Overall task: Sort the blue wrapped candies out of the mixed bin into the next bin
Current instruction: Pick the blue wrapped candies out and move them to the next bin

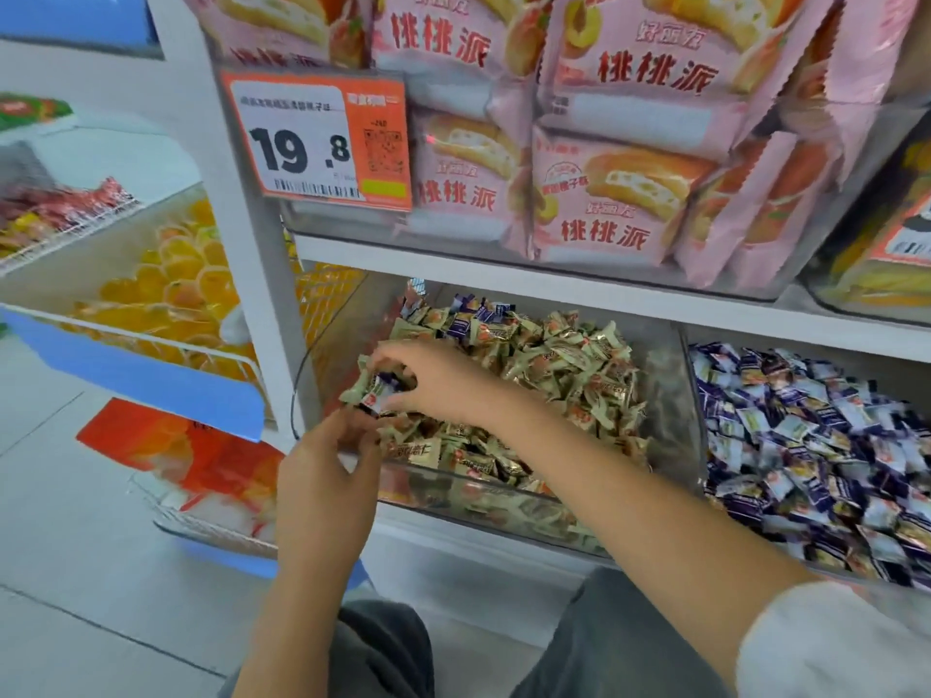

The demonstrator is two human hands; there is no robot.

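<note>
The clear mixed bin (342, 345) on the lower shelf is heaped with gold-wrapped candies (554, 375). A few blue-wrapped ones (476, 317) lie at its back. My right hand (438, 382) reaches across to the bin's front left corner and pinches a blue-and-white wrapped candy (379, 392) between thumb and fingers. My left hand (327, 476) is just below it, fingers stretched up to the bin's front rim, touching the candies there; nothing shows in its grasp. The neighbouring bin (697, 420) to the right is full of blue-wrapped candies (816, 445).
A shelf board (504, 274) hangs low over the bins, loaded with pink cake packs (604, 193) and an orange price tag (317, 138). A white upright (252, 244) stands left of the mixed bin. Wire baskets of orange sweets (166, 289) sit further left.
</note>
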